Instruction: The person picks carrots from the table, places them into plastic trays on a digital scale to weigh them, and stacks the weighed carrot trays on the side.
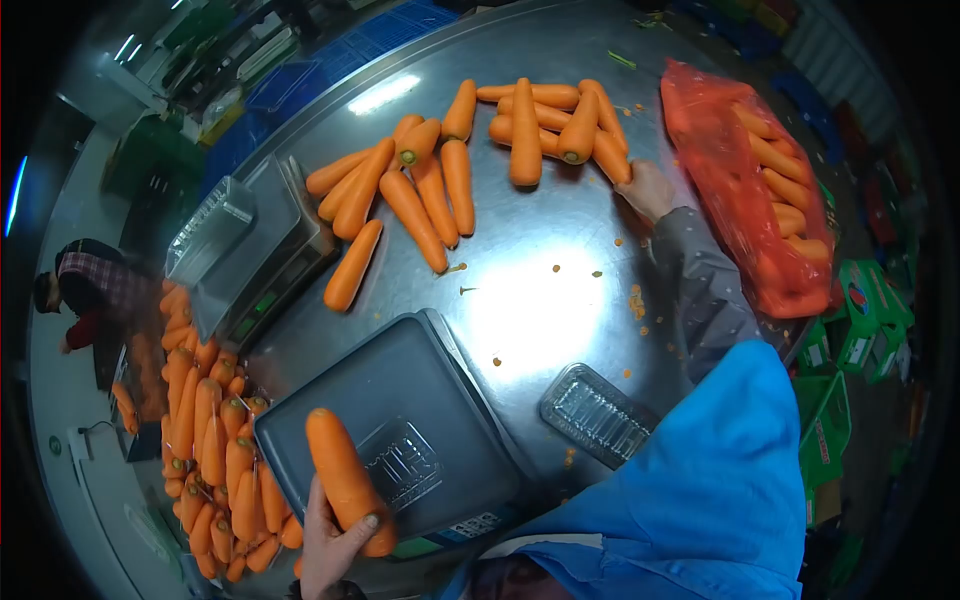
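My left hand (335,548) is closed around the lower end of a thick carrot (343,470), held over a grey flat-topped platform (330,400) that looks like a scale. Farther off, my right hand (650,192) grips the near end of another carrot (611,160) at the edge of a small pile. Several carrots in that pile lie across one another, with one carrot (525,135) on top. Left of it lies a second loose group of carrots (415,200). A clear plastic tray (597,415) rests on the metal table (440,300) beside the platform.
A red mesh bag (745,190) of carrots lies at the right. On the left stands a scale (280,265) bearing a clear tray (212,228), near a large heap of carrots (215,430). Green boxes (865,315) stand at far right. Another person (95,280) bends at far left.
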